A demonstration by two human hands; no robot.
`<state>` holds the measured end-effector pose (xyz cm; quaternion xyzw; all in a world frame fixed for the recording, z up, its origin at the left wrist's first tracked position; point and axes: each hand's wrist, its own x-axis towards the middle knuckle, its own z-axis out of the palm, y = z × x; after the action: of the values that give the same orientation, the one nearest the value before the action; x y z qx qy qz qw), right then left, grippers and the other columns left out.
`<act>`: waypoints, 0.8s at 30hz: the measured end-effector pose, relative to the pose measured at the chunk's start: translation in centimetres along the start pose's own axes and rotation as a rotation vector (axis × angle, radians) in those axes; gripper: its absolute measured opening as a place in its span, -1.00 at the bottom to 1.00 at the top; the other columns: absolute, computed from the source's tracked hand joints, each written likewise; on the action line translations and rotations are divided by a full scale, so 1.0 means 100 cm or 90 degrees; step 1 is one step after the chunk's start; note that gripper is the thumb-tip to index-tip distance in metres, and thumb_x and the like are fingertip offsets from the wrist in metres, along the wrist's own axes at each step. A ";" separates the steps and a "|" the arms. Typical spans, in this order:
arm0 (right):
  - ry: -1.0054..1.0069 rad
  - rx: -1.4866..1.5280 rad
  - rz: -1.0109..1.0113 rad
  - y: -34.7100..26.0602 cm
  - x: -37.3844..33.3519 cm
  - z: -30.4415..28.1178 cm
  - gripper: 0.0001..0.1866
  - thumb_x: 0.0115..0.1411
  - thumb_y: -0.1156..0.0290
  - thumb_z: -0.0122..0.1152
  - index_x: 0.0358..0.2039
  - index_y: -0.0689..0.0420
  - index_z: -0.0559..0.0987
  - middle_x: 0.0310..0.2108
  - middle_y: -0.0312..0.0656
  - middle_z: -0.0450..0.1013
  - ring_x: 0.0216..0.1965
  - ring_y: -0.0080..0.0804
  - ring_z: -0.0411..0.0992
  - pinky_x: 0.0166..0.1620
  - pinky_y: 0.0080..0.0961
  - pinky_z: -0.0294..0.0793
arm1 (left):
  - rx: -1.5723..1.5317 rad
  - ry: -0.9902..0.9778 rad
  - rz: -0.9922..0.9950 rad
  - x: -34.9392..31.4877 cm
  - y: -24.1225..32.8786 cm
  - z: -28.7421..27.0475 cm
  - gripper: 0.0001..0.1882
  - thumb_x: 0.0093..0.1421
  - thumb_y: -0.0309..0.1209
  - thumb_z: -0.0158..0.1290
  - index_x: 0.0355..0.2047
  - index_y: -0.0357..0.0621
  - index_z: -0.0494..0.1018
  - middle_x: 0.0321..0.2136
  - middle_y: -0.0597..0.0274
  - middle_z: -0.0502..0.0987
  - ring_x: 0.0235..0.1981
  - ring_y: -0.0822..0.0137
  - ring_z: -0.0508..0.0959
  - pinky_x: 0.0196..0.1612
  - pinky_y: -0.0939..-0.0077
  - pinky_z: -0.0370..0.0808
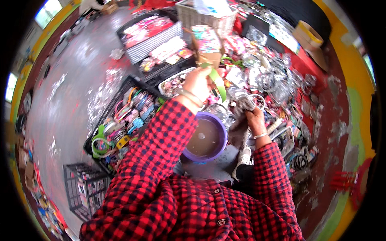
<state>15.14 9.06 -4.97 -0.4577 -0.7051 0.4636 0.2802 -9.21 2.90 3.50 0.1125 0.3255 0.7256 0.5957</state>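
My left hand (197, 85) is raised beyond the basin, its fingers closed on a curved green headband (218, 83). One end of the band hangs down on the right of the hand. My right hand (255, 119), lower and to the right, grips a wet-looking grey cloth (243, 105) that droops toward the floor. Between my forearms stands a round purple basin (223, 145) with murky brownish water in it. To the left, a black crate (93, 132) is heaped with hair bands and other colourful small goods, green ones among them.
Clear plastic packaging and loose trinkets pile up on the right (277, 76). Farther off are a dark basket of packets (150, 50), a cardboard box (210, 58) and a pale plastic crate (185, 17). An empty-looking dark crate (74, 188) stands lower left. My shoe (243, 160) is beside the basin.
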 end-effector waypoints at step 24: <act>-0.103 0.098 0.105 -0.013 -0.063 0.017 -0.60 -0.13 0.53 -0.07 -0.19 0.27 0.48 -0.32 -0.26 0.44 -0.38 -0.43 0.40 -0.29 -0.52 0.39 | -0.250 0.693 0.335 -0.384 0.153 -0.406 -0.87 0.14 -0.42 -0.05 -0.31 -0.16 0.41 -0.38 0.25 0.49 -0.36 0.35 0.47 -0.31 0.50 0.41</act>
<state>15.87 2.48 -4.31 -0.4526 -0.6477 0.5731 0.2173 -33.51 -47.99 -9.54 -0.3079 0.4043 0.8470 0.1563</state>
